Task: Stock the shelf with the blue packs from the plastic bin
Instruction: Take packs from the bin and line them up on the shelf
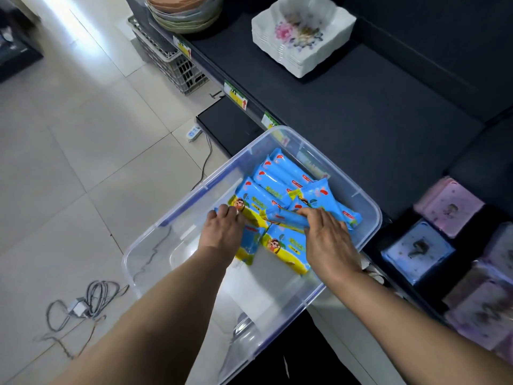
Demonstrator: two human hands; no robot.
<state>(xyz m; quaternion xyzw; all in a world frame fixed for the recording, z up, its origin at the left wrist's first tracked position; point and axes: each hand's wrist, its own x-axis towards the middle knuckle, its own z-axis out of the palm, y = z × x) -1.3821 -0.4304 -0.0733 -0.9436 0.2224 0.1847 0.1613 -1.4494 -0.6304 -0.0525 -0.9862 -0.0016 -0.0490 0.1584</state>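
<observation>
We are grasping blue packs (283,173) in the plastic bin (155,226) with left hand (222,232) and right hand (327,240); lift evenly, firmly.

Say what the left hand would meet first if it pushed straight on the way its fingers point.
The left hand, already gripping a pack's edge, would probably meet more blue packs piled ahead in the plastic bin, before its far wall; depth is unclear.

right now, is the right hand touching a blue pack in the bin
Touching. The head view shows the right hand curled round a blue pack inside the plastic bin.
</observation>
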